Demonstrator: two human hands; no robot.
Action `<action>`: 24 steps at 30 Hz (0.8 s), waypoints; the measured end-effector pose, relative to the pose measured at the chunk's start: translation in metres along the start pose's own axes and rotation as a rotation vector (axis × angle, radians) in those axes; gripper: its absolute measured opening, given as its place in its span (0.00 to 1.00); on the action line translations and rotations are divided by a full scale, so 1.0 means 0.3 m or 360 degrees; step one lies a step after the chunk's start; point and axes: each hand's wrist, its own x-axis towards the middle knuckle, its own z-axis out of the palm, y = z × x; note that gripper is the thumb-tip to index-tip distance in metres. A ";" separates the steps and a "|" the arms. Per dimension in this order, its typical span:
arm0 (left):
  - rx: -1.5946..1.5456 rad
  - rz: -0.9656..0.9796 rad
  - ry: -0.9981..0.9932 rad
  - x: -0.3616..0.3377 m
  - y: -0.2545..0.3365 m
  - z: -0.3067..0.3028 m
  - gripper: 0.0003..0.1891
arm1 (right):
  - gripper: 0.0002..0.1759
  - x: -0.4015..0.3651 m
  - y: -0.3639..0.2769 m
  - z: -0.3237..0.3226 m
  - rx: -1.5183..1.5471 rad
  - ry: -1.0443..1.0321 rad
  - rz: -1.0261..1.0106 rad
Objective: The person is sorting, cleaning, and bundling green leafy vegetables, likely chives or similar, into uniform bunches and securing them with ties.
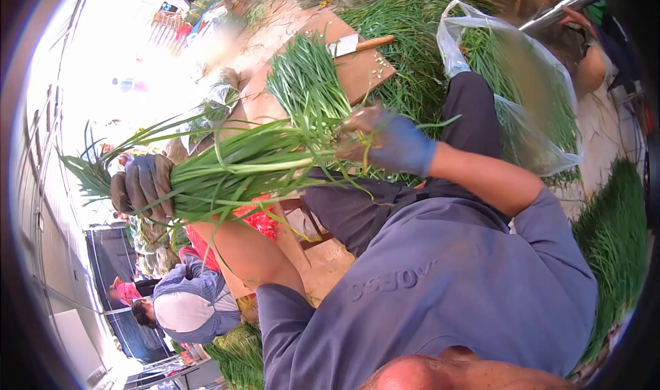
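Observation:
My left hand [143, 185], in a dark, dirty glove, is wrapped round the leafy end of a bunch of garlic chives [240, 161]. The bunch stretches sideways in front of my torso. At its stem end, my right hand [392, 141], in a blue glove with soiled fingers, is closed on the stems, with yellowish leaf bits by the fingers. Just beyond, another heap of chives [306, 73] lies on a brown board [371, 72]. Beside that heap rests a knife [347, 45] with a wooden handle, and pale cut ends are scattered on the board.
Loose chives [405, 46] cover the floor behind the board. A clear plastic bag [512, 108] of chives stands beyond my knee. More chives [612, 232] lie at right. Red strings [261, 221] sit below my left forearm. A co-worker [189, 300] bends at lower left; another person's hand [577, 20] shows at upper right.

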 end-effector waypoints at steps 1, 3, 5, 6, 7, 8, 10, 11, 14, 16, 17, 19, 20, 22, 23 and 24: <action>0.0025 -0.0012 -0.0027 0.000 -0.028 0.012 0.09 | 0.36 0.020 -0.026 0.033 0.0052 -0.0071 0.0101; 0.0073 -0.0044 -0.0074 -0.004 -0.072 0.037 0.08 | 0.35 0.042 -0.056 0.089 0.0317 -0.0125 0.0282; -0.0015 -0.0159 -0.0234 0.003 -0.085 0.026 0.07 | 0.33 0.063 -0.057 0.128 0.0722 -0.0093 0.0417; -0.0020 -0.0215 -0.0289 0.007 -0.088 0.026 0.07 | 0.30 0.059 -0.042 0.143 0.0799 -0.0137 0.0430; -0.0024 -0.0270 -0.0342 0.011 -0.087 0.024 0.07 | 0.28 0.052 -0.022 0.159 0.0875 -0.0182 0.0444; 0.0002 -0.0317 -0.0404 0.004 -0.060 0.007 0.07 | 0.25 0.047 -0.006 0.167 0.0947 -0.0232 0.0455; 0.0002 -0.0403 -0.0560 0.001 -0.030 -0.024 0.09 | 0.18 0.029 -0.037 0.131 0.1094 -0.0354 0.0710; -0.0003 -0.0447 -0.0634 -0.003 -0.026 -0.033 0.10 | 0.17 0.024 -0.023 0.145 0.1046 -0.0294 0.0675; 0.0218 -0.0668 -0.0626 -0.005 -0.048 -0.020 0.11 | 0.15 0.024 0.038 0.142 0.0729 -0.0240 0.0619; 0.0322 -0.0784 -0.0540 -0.028 -0.063 -0.020 0.11 | 0.15 0.001 0.155 0.204 0.0521 -0.0148 0.0317; 0.0368 -0.0846 -0.0489 -0.044 -0.064 -0.025 0.12 | 0.14 -0.027 0.208 0.218 0.0536 -0.0204 0.0489; 0.0279 -0.0600 -0.0499 -0.050 -0.055 -0.048 0.10 | 0.14 -0.082 0.313 0.244 0.0554 -0.0313 0.0837; 0.0179 -0.0440 -0.0443 -0.051 -0.054 -0.044 0.08 | 0.15 -0.140 0.397 0.229 0.0496 -0.0452 0.0892; 0.0017 -0.0110 -0.0343 -0.046 -0.035 -0.024 0.07 | 0.19 -0.233 0.504 0.188 0.0289 -0.0816 0.0910; 0.0082 -0.0106 -0.0256 -0.047 -0.023 -0.008 0.07 | 0.24 -0.205 0.410 0.100 -0.0303 -0.1189 0.0699; 0.0137 -0.0112 -0.0159 -0.044 -0.014 0.012 0.08 | 0.29 -0.162 0.247 -0.041 -0.0889 -0.1529 0.0458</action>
